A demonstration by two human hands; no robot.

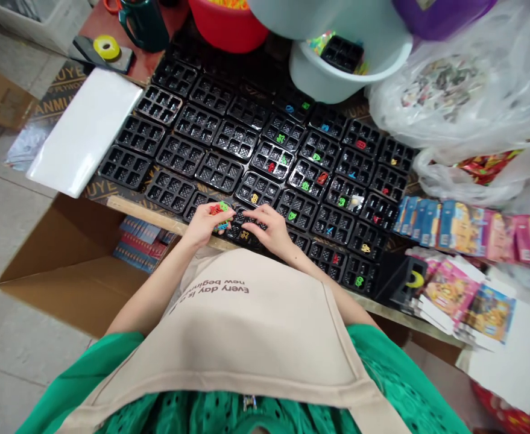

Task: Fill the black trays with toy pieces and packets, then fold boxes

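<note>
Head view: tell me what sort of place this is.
Likely a small packing workshop: rows of black compartment trays cover much of the bench, some holding small coloured pieces, with plastic tubs beyond them and printed packets lying to the right.

The person wears a beige apron over a green top. Brown lettering, upside down from above, reads "Every day is a" and "new beginn", its end lost at a fold. A stitched band runs along the apron's chest edge, with a wide beige strap at its right corner. The top has loose sleeves, small cut-out holes and a shiny ornament near the neckline.
</note>
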